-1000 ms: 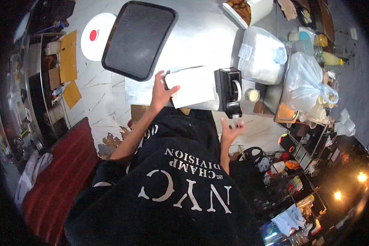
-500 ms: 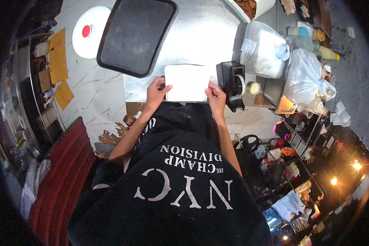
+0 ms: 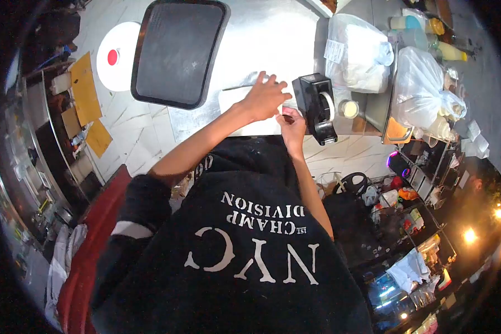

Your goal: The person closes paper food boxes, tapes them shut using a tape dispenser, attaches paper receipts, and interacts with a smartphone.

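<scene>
A flat white rectangular piece point(image 3: 234, 103), like paper or a box lid, lies at the near edge of the metal table; glare hides its detail. My left hand point(image 3: 264, 101) reaches across it, fingers spread, toward its right side. Close beside it, my right hand point(image 3: 292, 129) is closed in a pinch at the right edge; what the fingertips hold is hidden. Just right of that hand stands a black device point(image 3: 312, 92) with a pale roll in it, resembling a tape dispenser.
A black tray point(image 3: 178, 55) lies at the table's left, beside a round white lid point(image 3: 114, 72) with a red centre. To the right are a filled plastic bag point(image 3: 356, 55), another tied bag point(image 3: 420, 92), a small cup point(image 3: 349, 109) and several bottles. Cluttered shelves stand at lower right.
My left hand has left the white piece's left edge and moved right across it, near my right hand. My right hand stays at the right edge. The view has shifted slightly.
</scene>
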Available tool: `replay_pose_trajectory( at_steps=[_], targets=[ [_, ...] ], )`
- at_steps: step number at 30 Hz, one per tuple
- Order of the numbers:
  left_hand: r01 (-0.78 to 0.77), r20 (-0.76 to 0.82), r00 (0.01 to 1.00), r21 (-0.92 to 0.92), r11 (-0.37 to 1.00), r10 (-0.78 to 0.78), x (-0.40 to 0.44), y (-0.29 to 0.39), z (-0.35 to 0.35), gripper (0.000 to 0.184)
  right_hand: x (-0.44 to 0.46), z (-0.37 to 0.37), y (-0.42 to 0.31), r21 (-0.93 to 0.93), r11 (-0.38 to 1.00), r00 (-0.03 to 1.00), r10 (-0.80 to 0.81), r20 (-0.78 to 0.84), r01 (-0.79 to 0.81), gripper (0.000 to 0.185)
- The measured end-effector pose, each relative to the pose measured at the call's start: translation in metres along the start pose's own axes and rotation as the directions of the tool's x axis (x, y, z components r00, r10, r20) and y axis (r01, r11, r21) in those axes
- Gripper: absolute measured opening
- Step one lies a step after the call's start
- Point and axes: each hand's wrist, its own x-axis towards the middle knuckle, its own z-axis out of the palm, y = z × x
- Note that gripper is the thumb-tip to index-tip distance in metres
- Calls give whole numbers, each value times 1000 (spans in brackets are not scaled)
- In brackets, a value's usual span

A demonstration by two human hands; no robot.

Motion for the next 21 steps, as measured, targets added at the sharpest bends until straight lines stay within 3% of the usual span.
replay_pose_trajectory(
  at_steps=[2, 3, 9, 12, 18, 21],
  targets=[
    [-16, 308, 951, -8, 1000, 18, 19, -3, 7, 39, 3, 0, 8, -29, 999, 999, -33, 5, 33, 22],
    [-58, 324, 945, 30, 998, 45, 18, -5, 9, 37, 3, 0, 7, -13, 998, 998, -60, 0, 60, 23],
    [-77, 200, 975, -101, 992, 96, 13, -15, 20, 31, 2, 2, 11, -44, 997, 997, -57, -46, 55, 22],
    [-194, 125, 969, -145, 970, 212, 7, -22, 20, 28, -2, -3, 7, -86, 996, 1000, -6, -29, 4, 22],
    [-288, 131, 947, -52, 956, 292, -5, -18, 24, 26, -21, -19, -7, -221, 972, 987, -49, 154, 83, 25],
    [-230, 203, 951, -49, 972, 235, -17, -15, 26, 28, -28, -27, 10, -209, 978, 972, 28, 232, 22, 23]
  ],
)
